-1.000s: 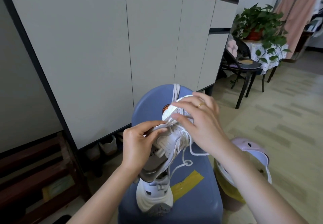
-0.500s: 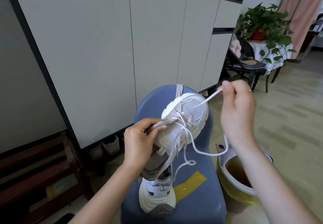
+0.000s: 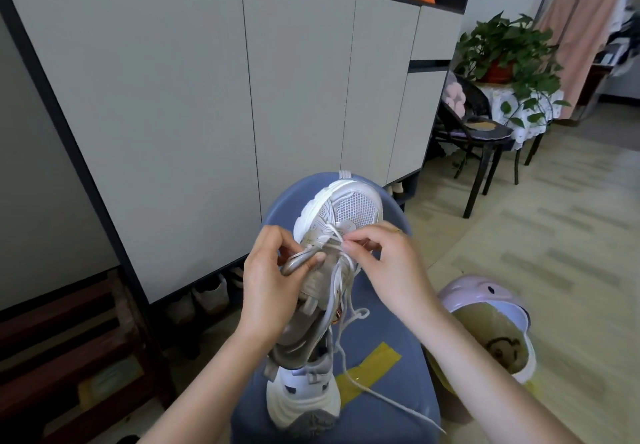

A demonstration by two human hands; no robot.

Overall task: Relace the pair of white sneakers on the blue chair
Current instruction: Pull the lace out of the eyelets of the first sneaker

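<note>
Two hands on sneaker (image 3: 341, 222) — right fingers (image 3: 353, 243) pinching lace (image 3: 334, 272)

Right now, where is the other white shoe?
In the head view, the second sneaker stands on the blue chair at the bottom centre, just below the sneaker being laced, left of the yellow tape.
</note>
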